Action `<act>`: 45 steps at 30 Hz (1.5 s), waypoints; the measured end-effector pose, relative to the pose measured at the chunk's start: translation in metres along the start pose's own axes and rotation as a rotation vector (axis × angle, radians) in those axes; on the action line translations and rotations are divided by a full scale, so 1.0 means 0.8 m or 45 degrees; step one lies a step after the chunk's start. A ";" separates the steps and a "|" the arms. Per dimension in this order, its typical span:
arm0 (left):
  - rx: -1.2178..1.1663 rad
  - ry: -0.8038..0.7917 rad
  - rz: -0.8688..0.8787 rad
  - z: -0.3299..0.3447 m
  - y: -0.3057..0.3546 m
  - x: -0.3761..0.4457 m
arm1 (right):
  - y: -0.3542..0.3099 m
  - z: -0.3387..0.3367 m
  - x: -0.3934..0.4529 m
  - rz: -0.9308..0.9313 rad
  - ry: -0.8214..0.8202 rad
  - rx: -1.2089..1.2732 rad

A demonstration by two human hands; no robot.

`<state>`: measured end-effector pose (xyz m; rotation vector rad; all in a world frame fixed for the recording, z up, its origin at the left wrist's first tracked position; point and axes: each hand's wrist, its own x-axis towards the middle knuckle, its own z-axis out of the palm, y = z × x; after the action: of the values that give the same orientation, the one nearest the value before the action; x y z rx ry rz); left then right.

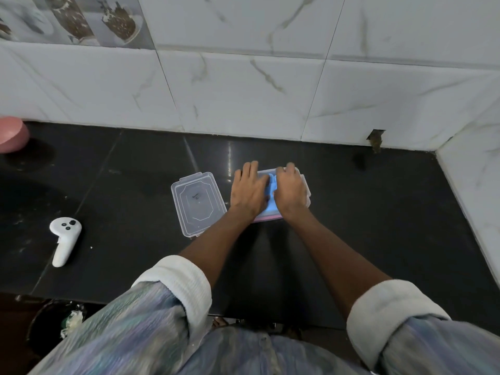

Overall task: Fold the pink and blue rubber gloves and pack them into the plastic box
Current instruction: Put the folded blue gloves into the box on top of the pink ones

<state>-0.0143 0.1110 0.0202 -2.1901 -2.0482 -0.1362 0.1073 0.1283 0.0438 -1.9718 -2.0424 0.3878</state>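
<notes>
I am standing at a black countertop (pixel 378 226) that is running under a white marble-tiled wall (pixel 243 90), with both of my forearms reaching out from rolled white cuffs. My plastic box (pixel 307 185) is sitting on the counter a little right of centre, near the wall, and both of my hands are lying over it. Just beside it to the left, its clear lid (pixel 197 203) is lying flat on the counter, apart from the box. A white controller (pixel 65 239) is lying well off to the left, and a pink bowl (pixel 10 133) is peeking in at the far left edge.

My left hand (pixel 250 190) is pressing down palm-flat on the left part of the box, fingers stretched out and together, gripping nothing. My right hand (pixel 289 190) is bearing down on the right part with its fingers curled; I cannot tell whether they are pinching the rubber or only pushing it.

Between my two hands the blue glove (pixel 271 185) is showing, bunched inside the box. Under it, along the near edge of the box, a thin strip of the pink glove (pixel 267 218) is showing through the clear wall.
</notes>
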 end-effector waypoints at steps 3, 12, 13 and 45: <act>-0.053 -0.083 -0.014 0.004 -0.003 -0.002 | 0.006 0.010 -0.021 0.039 -0.021 -0.019; -0.182 -0.240 -0.348 0.012 0.010 -0.074 | 0.051 0.027 -0.041 -0.409 -0.230 0.043; -0.245 -0.251 -0.346 0.012 0.013 -0.085 | 0.055 0.024 -0.038 -0.468 -0.277 0.001; -0.787 -0.013 -1.340 0.016 -0.131 -0.162 | -0.143 0.103 -0.068 0.185 -0.593 0.566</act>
<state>-0.1283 -0.0081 -0.0092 -0.9987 -3.2209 -0.9464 -0.0281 0.0696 0.0102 -1.8664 -1.8288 1.3142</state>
